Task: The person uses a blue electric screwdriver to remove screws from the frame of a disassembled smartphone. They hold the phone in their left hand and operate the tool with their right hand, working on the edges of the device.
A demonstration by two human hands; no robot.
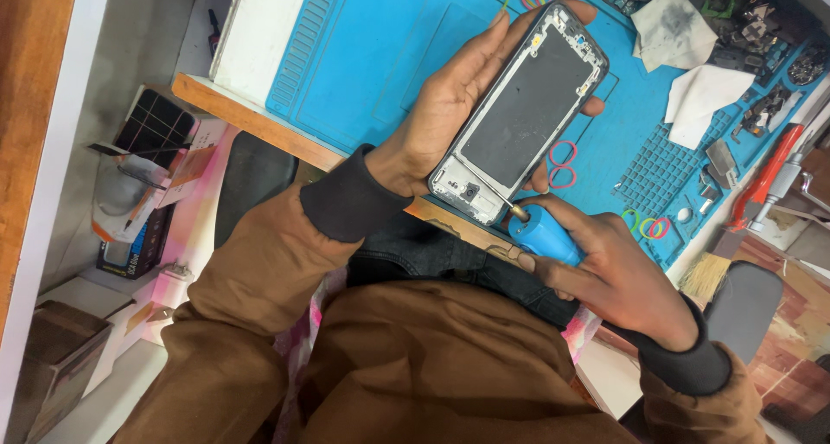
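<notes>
My left hand [450, 98] grips an opened phone frame [523, 115], its back removed and a dark grey plate showing inside. It is held tilted above the blue work mat [372, 63]. My right hand [605, 271] holds a blue screwdriver [540, 236] by its handle. The screwdriver's metal tip touches the lower corner of the phone frame, near a small camera module. Brown sleeves with dark cuffs cover both wrists.
Coloured rubber bands [562, 163] lie on the mat. White wipes [692, 63] and small phone parts [761, 29] sit at the far right, beside a red tool [765, 176] and a brush [705, 275]. Boxes [143, 193] are stacked on the floor at left.
</notes>
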